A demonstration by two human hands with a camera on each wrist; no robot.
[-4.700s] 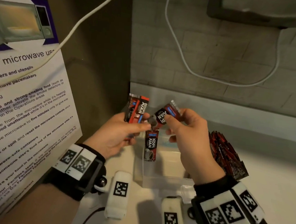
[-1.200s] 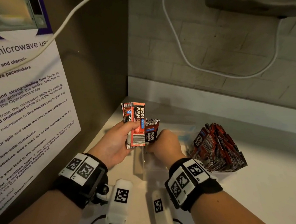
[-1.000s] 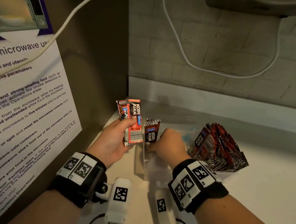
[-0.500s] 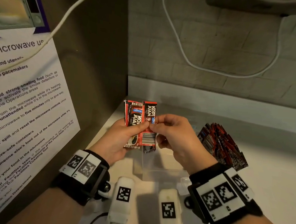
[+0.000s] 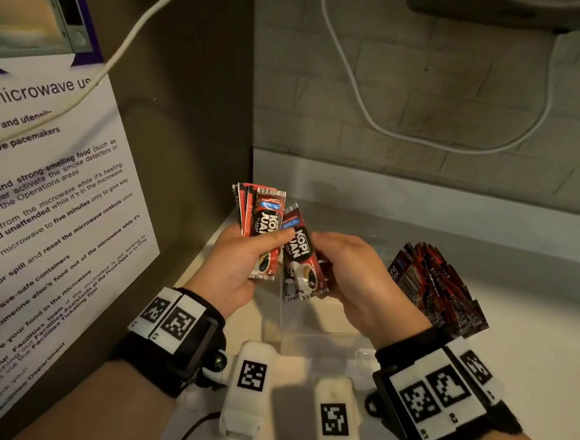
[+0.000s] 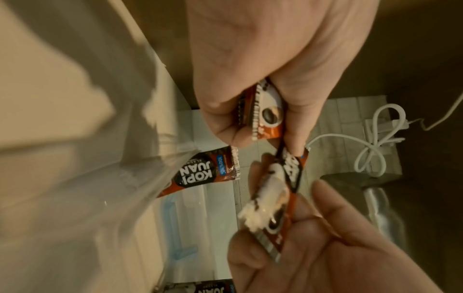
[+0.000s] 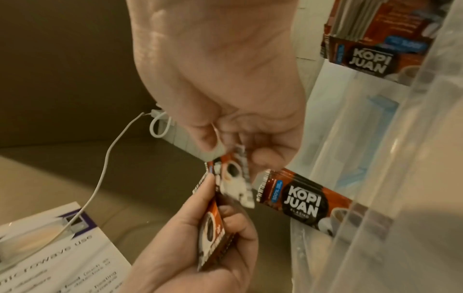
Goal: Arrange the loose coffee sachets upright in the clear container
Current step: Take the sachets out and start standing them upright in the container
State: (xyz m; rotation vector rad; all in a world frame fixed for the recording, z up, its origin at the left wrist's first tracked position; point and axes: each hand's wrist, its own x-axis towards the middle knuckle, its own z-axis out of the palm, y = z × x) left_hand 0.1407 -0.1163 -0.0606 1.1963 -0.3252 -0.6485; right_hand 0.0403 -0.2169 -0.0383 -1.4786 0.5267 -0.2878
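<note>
Above the clear container [image 5: 312,328], now drawn clear of the left hand [image 5: 233,267] and its gripped stack of sachets [image 5: 260,214], tilted single sachet [image 5: 301,255] pinched by the right hand [image 5: 356,276], seemingly bound for upright placement beside the leaning sachet [image 7: 305,200] inside.

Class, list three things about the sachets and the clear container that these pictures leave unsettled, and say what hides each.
1. Number of sachets in the left hand: its stack overlaps itself, head view.
2. Clear container floor: right hand and its sachet cover it.
3. Count in the packed bundle: too small, head view.
</note>
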